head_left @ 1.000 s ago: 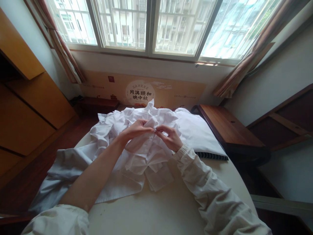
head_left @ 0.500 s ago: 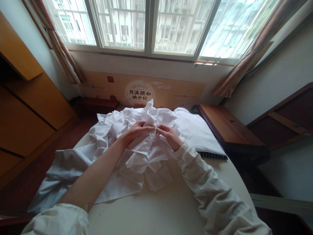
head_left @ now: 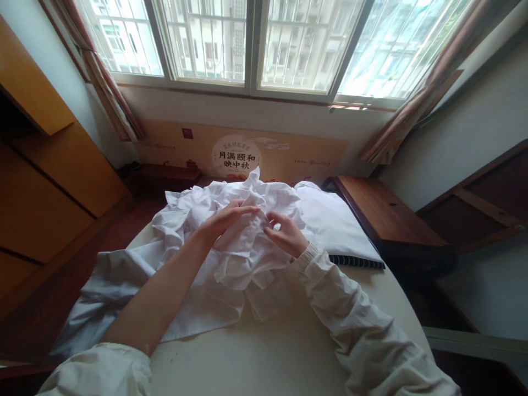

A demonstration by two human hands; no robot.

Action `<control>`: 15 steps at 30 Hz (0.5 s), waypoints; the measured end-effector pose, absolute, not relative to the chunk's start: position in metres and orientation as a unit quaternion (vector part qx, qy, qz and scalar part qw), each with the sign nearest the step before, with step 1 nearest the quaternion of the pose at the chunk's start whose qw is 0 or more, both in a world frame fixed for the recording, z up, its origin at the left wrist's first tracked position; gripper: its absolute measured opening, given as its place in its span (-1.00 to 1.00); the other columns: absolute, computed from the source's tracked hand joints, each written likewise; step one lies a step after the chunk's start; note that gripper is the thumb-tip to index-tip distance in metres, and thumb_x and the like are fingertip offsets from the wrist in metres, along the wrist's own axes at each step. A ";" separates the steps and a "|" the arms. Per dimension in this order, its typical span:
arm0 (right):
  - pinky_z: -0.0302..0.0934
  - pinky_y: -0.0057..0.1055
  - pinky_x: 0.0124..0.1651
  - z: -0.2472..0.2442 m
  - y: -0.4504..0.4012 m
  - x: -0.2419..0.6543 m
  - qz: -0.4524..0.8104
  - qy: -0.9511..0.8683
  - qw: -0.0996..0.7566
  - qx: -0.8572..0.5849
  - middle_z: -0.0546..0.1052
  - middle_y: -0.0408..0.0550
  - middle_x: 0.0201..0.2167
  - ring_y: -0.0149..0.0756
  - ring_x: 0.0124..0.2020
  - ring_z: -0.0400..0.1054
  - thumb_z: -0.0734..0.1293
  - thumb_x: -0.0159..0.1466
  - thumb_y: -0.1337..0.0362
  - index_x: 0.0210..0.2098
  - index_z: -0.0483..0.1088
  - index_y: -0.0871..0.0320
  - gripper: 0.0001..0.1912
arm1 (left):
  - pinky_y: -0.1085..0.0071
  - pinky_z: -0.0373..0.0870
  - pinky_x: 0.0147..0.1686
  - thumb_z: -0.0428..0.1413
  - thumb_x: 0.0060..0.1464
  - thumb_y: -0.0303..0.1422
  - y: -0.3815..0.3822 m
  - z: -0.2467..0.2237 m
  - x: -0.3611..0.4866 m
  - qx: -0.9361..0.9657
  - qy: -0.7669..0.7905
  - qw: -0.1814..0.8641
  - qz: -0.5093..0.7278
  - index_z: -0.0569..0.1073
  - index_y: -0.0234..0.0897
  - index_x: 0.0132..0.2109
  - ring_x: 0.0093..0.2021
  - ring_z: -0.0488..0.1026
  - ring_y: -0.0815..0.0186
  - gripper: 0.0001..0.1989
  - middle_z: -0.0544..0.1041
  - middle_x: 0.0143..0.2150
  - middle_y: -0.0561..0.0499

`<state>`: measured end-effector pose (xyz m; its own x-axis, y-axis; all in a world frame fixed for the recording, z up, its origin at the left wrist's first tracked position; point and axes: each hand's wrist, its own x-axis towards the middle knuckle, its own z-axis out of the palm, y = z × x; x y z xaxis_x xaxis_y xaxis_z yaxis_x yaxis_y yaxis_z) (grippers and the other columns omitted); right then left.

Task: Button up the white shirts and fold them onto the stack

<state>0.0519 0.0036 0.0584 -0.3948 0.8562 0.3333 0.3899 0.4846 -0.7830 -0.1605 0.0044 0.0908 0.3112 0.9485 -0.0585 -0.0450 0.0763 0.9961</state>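
A crumpled white shirt [head_left: 235, 269] is bunched on the round table, its lower left part hanging over the edge. My left hand [head_left: 231, 215] is closed on a fold of it, the thumb lying along the edge of the fabric and the other fingers mostly hidden beneath. Just to the right, my right hand [head_left: 284, 232] is curled with thumb and forefinger pinched at that same edge, close to the left fingertips. A small button there is hard to make out now.
To the right lies folded white cloth [head_left: 338, 223] over a dark striped item [head_left: 358, 262]. The cream tabletop [head_left: 247, 363] shows in front. A wooden bench [head_left: 383, 212] stands at right, cabinets [head_left: 61, 181] at left, and a barred window [head_left: 251, 44] behind a printed panel [head_left: 301, 146].
My right fingers have curled and shifted slightly, opening a small gap from the left thumb. The left hand has tilted a little with the fabric, and the button has become less visible.
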 end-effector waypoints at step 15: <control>0.27 -0.29 -0.15 0.081 -0.004 0.057 0.183 -0.821 0.357 -0.407 0.59 -0.10 -0.38 -0.23 -0.36 0.41 0.38 0.36 0.22 -0.30 0.50 0.07 -0.90 | 0.45 0.22 -0.51 0.34 0.03 -0.17 0.019 0.091 -0.168 0.532 0.476 0.552 0.431 0.48 -0.25 -0.34 -0.51 0.33 0.40 -0.72 0.43 -0.46 0.09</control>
